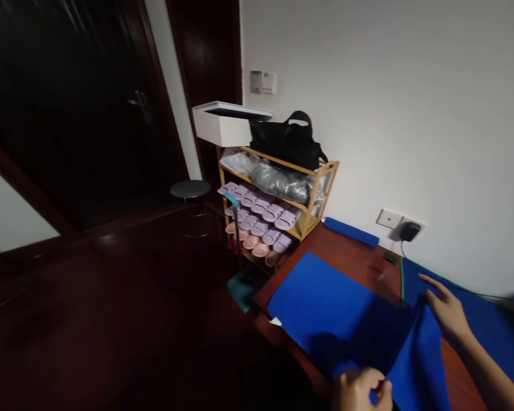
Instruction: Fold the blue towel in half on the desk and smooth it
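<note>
Blue cloth [338, 311] spread over a reddish wooden table [355, 260], gripped near its raised fold by two bare hands.

Left hand [362, 391] low at the bottom edge, curled into a loose fist, thumb and forefinger pinching the near edge of the cloth, which rises from that pinch into a lifted ridge. Right hand [445, 308] reaching in from the right on an outstretched forearm, palm down, fingers [428, 281] slightly spread and extended, resting on the upper part of the same fold; whether gripping or only pressing, cannot tell. Flat remainder of the cloth lying left of both hands, toward the table corner. Beyond, against the white wall: a wooden shoe rack [321, 188] loaded with pale slippers [261, 214], a black bag [289, 142] and a white box [223, 125] on top.
</note>
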`<state>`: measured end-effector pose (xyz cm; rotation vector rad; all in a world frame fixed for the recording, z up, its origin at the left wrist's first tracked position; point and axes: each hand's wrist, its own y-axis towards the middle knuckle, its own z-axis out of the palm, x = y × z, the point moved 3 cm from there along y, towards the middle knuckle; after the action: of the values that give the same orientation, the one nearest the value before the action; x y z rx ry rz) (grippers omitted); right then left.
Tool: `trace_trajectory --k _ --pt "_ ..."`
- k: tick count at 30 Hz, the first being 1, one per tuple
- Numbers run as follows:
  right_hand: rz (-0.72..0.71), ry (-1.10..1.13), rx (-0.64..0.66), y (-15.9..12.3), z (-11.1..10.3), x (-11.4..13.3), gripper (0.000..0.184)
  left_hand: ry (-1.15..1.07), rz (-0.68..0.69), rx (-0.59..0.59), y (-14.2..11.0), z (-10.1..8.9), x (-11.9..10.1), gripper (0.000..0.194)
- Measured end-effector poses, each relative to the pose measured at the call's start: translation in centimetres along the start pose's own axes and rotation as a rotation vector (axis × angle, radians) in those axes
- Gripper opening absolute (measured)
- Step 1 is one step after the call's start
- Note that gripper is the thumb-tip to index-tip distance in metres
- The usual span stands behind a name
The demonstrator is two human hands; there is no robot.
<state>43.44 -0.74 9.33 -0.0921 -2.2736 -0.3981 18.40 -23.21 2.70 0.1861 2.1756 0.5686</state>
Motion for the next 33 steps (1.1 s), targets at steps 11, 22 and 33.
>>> trace_trajectory --k 11,22,33 --pt "-0.433 -0.111 0.486 3.4 22.7 19.4 0.038 0.005 -0.248 -0.696 1.8 -14.7 12.5 0.014" --pt "-0.61 -0.364 0.645 2.7 32.9 18.0 0.032 0.261 -0.387 -0.775 0.6 -13.2 18.3 0.012" --pt "-0.62 -0.347 0.529 1.7 32.9 16.3 0.027 0.258 -0.391 -0.646 0.3 -13.5 18.1 0.021"
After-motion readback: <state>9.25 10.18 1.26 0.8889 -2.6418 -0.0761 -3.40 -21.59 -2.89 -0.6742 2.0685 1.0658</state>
